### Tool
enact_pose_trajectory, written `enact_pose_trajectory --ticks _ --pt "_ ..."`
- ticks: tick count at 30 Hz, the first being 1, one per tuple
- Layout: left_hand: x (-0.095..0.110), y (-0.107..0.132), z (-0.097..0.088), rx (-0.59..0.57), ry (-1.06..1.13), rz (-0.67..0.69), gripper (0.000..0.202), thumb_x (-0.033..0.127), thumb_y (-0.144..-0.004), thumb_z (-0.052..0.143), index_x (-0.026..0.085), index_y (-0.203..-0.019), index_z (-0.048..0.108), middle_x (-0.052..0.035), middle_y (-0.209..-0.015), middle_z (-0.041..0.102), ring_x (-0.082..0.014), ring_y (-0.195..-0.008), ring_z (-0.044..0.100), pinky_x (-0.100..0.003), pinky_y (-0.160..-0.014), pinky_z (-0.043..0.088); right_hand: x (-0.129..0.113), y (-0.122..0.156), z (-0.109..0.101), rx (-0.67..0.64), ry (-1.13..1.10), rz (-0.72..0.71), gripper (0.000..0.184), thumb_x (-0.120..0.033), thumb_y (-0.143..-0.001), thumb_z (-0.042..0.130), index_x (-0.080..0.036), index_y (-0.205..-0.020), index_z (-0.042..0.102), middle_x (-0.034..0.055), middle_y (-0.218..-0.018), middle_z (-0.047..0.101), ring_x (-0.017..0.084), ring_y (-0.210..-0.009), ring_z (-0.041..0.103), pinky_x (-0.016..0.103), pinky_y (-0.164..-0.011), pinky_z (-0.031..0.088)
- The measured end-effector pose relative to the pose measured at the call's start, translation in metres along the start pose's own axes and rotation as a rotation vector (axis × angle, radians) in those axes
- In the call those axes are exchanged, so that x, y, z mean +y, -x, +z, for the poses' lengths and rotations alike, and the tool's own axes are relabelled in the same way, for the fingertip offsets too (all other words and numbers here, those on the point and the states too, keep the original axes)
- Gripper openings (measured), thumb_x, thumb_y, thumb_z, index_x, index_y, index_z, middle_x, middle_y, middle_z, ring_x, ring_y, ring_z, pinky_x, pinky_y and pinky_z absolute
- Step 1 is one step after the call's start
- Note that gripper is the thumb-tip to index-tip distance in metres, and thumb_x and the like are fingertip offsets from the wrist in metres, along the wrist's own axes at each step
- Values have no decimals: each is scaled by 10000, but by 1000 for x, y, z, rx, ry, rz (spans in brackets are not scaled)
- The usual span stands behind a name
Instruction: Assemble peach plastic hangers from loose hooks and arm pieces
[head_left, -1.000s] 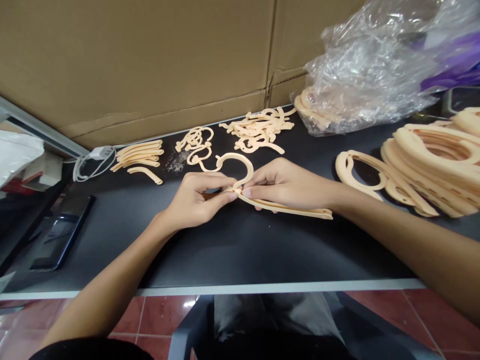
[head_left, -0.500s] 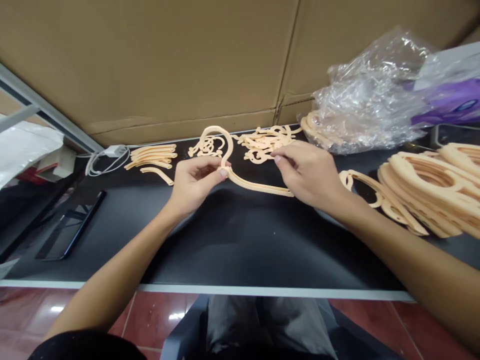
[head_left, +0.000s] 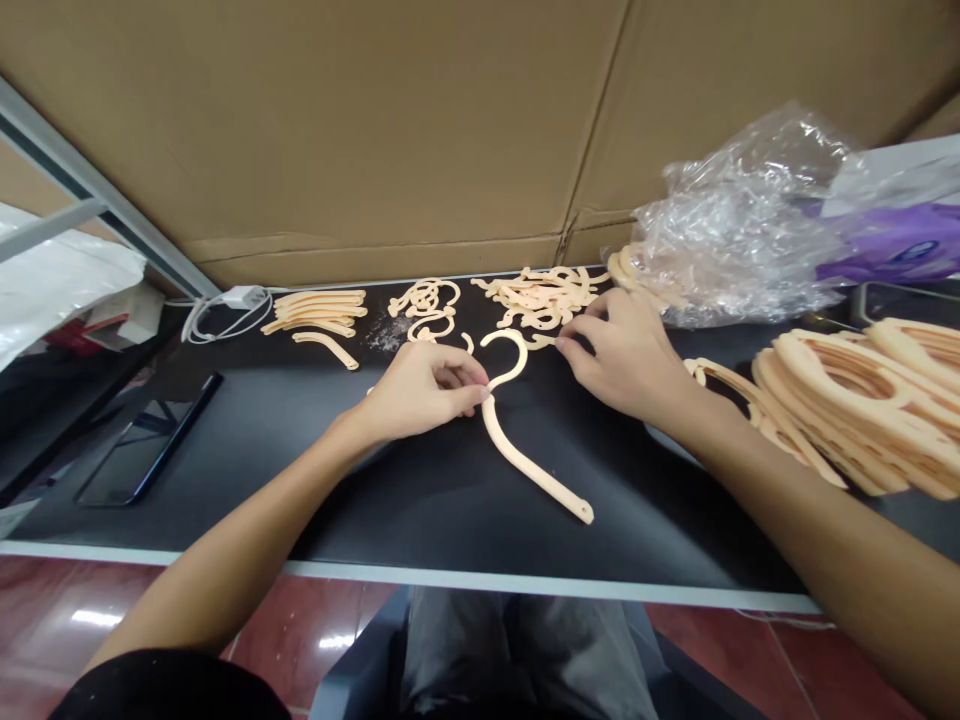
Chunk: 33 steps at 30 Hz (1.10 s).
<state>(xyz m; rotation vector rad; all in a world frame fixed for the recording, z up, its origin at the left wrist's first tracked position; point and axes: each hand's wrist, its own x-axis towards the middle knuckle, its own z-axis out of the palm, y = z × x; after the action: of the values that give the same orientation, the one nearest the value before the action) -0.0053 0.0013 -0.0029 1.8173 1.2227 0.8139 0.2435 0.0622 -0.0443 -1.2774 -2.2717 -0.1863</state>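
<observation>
My left hand (head_left: 424,388) pinches a peach-coloured plastic hanger piece (head_left: 525,455) at the base of its hook, with the hook pointing away from me and one long arm lying on the black table (head_left: 420,500) toward the front right. My right hand (head_left: 626,355) reaches to the far side, fingertips pinched on a small piece at the edge of a loose pile of small peach parts (head_left: 540,295). What sits between those fingertips is too small to name.
A stack of peach hanger frames (head_left: 847,395) lies at the right. A clear plastic bag (head_left: 735,250) with more parts sits at the back right. Curved strips (head_left: 319,312), small hooks (head_left: 427,300), a phone (head_left: 146,455) and a white charger cable (head_left: 225,305) lie left. Cardboard (head_left: 375,130) walls the back.
The hanger piece has come down from mid-air onto the table, its arm now pointing to the front right. My right hand let go of it and reached to the parts pile.
</observation>
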Motion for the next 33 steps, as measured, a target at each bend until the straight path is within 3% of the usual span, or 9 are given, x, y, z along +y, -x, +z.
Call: enact_pose_trajectory --ticks 5,10,13,15,18,20,22,26,33 --pt "11 6 3 -68 -119 46 28 152 -771 689 134 -786 704 -31 -689 733 -129 -618 688 -202 -581 543 -1 0 3 -4 -100 -55 323 -354 -951 551 -179 -1090 785 151 -1025 558 310 -1015 518 492 -935 461" --pt "16 10 3 -172 -238 76 54 117 -767 671 154 -801 688 2 -676 716 -116 -590 663 -194 -568 504 -2 -1 3 -5 -186 -50 296 -380 -939 573 -179 -872 780 129 -976 543 293 -996 524 462 -916 460" --pt "14 11 2 -174 -404 81 90 128 -781 667 180 -834 718 9 -686 720 -131 -603 659 -219 -581 485 -3 -1 4 -30 -227 -33 261 -398 -903 627 -170 -888 753 112 -942 538 284 -968 532 460 -906 462" --pt "12 11 4 -104 -544 180 71 152 -795 677 190 -830 725 -5 -727 728 -164 -675 661 -266 -646 501 -4 0 5 -46 -237 -32 272 -403 -902 636 -172 -977 758 116 -969 551 291 -988 536 467 -905 460" --pt "5 12 13 10 -566 477 77 183 -858 660 162 -895 724 -75 -911 746 -229 -903 651 -369 -844 534 -4 0 6 -55 -239 -54 282 -402 -924 618 -192 -1021 780 130 -1013 570 302 -1030 535 470 -900 453" --pt "0 13 23 -23 -462 634 122 199 -906 641 143 -975 724 -113 -1016 736 -238 -998 633 -392 -922 533 -4 1 6 -52 -241 -69 272 -382 -938 602 -197 -989 795 133 -1018 576 300 -1034 535 466 -900 450" --pt "-2 15 32 -116 -398 698 160 249 -936 646 139 -1018 727 -125 -1055 731 -230 -1007 635 -385 -930 536 -5 1 6 -46 -247 -80 263 -349 -945 588 -194 -964 799 134 -1019 580 295 -1035 539 466 -908 447" --pt "2 21 40 -219 -456 708 219 315 -972 620 139 -960 748 -98 -952 730 -203 -891 629 -355 -858 518 -7 0 5 -64 -266 -82 225 -329 -929 605 -184 -941 777 135 -1055 589 299 -1066 551 473 -922 444" --pt "10 20 27 -196 -708 567 213 184 -900 546 167 -816 741 -25 -711 671 -180 -731 565 -377 -834 442 -5 0 6 -62 -301 -72 150 -342 -878 687 -200 -860 732 109 -1037 596 304 -1071 567 498 -946 441"
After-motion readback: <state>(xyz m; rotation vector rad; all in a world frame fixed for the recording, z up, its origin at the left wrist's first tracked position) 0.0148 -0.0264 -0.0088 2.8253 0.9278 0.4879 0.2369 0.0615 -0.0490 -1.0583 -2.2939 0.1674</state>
